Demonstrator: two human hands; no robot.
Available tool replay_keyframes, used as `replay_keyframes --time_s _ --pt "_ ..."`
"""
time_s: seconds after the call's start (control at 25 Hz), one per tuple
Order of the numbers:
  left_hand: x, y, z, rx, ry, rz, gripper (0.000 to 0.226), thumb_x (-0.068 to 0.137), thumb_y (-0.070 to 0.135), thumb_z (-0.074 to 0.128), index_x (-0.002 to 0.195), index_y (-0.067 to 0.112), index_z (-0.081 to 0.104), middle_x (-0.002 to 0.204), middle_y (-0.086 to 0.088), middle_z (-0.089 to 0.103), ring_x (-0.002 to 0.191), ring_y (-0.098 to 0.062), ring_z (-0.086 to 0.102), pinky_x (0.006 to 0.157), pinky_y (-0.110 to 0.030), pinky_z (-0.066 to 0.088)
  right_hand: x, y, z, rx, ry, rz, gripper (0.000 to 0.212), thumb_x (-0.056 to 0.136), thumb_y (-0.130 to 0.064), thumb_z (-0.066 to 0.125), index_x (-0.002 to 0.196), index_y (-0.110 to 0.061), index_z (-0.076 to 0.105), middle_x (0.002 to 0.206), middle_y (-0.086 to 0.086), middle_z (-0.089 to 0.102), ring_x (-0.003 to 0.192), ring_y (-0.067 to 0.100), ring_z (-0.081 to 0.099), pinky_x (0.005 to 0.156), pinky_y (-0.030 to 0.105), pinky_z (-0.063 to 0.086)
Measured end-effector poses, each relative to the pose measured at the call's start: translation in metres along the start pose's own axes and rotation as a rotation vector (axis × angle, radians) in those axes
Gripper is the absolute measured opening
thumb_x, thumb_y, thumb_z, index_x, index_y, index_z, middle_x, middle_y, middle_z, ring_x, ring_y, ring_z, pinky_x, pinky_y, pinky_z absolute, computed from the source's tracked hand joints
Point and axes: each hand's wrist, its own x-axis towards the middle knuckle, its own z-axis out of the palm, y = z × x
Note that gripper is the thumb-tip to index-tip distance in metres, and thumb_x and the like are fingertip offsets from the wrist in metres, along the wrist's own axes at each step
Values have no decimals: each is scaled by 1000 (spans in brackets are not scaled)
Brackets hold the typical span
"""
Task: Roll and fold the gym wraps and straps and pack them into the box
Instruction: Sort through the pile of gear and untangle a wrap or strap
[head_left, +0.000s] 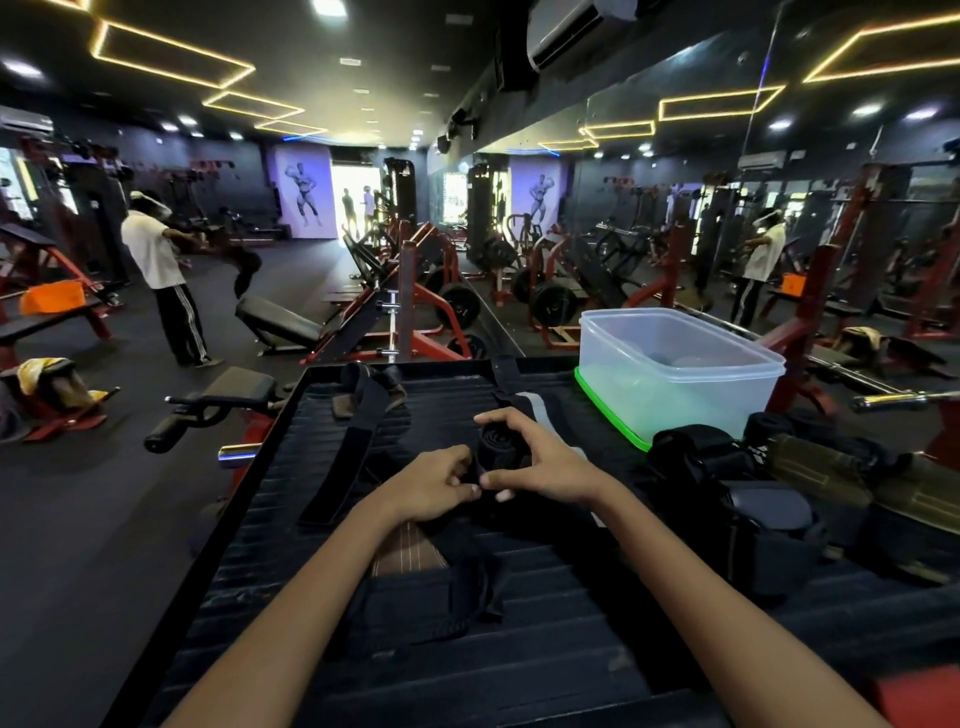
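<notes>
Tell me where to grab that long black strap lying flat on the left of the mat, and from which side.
Take the long black strap at its near end, close to the left hand, coming from above. It lies flat and straight on the ribbed mat with that end free, so pinching it there probably lets rolling start at once. Its far end lies among other straps.

Left hand and right hand grip a rolled black wrap near the box.

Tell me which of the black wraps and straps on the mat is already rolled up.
The black wrap held between the left hand and right hand: it is coiled into a roll, while the long strap to its left lies flat and unrolled.
</notes>
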Motion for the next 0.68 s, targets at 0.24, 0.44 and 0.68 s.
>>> replay_keyframes --time_s 0.24,0.44,0.68 --pt "1 4 4 75 -24 90 13 92 23 60 101 14 56 97 0 60 81 -7 55 69 -16 40 -5 3 -9 -256 253 -41 53 67 -33 87 111 -20 61 112 -2 60 99 10 60 65 26 56" --pt "0 9 12 277 -71 183 27 92 27 59 117 17 57 108 4 49 103 -11 50 88 -23 40 -23 10 -23 -388 395 -106 52 64 -49 84 105 -24 64 107 -12 66 101 1 60 90 21 47" --pt "-4 18 11 159 88 187 30 91 22 62 120 16 57 111 4 52 105 -11 53 82 -8 37 -45 9 -24 -478 455 -100 60 61 -67 74 106 -30 60 108 -14 66 102 3 61 89 35 52"
